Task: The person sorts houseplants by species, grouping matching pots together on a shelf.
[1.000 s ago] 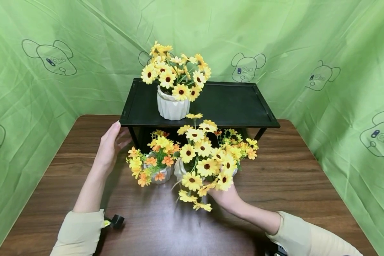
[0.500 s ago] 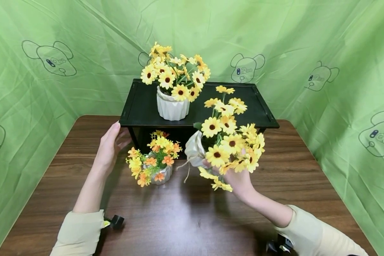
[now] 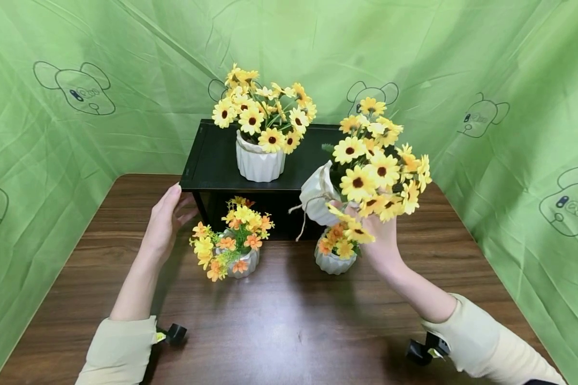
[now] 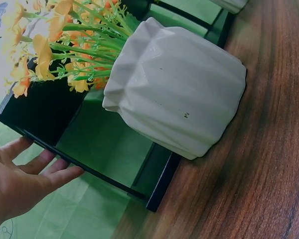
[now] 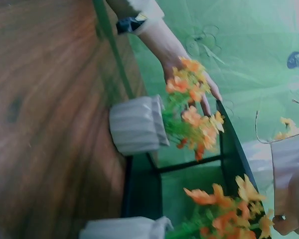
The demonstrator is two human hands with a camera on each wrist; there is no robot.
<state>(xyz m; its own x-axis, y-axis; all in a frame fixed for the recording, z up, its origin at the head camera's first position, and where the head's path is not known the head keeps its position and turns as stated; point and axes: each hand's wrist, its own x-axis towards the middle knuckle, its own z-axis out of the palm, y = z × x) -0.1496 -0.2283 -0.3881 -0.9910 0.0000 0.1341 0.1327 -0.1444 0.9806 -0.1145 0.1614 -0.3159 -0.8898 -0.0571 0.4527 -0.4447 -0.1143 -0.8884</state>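
Note:
My right hand (image 3: 378, 240) grips a white ribbed flower pot (image 3: 318, 195) of yellow daisies (image 3: 373, 166), twine tied round it. This pot hangs tilted in the air before the right part of a black shelf (image 3: 207, 166), with my fingers partly hidden by blooms. Only a slice of the held pot (image 5: 291, 154) shows in the right wrist view. My left hand (image 3: 161, 227) touches the shelf's front left corner. In the left wrist view, the left hand's fingers (image 4: 65, 177) lie fairly straight against the shelf's leg. Another potted daisy (image 3: 260, 160) stands upright on the shelf top.
Two white pots of orange and yellow flowers stand on the wooden table (image 3: 270, 331) before the shelf: a left pot (image 3: 245, 262) and a right pot (image 3: 334, 262), partly under the held daisies. A green cloth (image 3: 462, 69) hangs behind and at both sides.
My right hand has lifted the daisy pot up and to the right, from in front of the shelf to its top's height, uncovering the right orange-flowered pot. My left hand stays at the corner.

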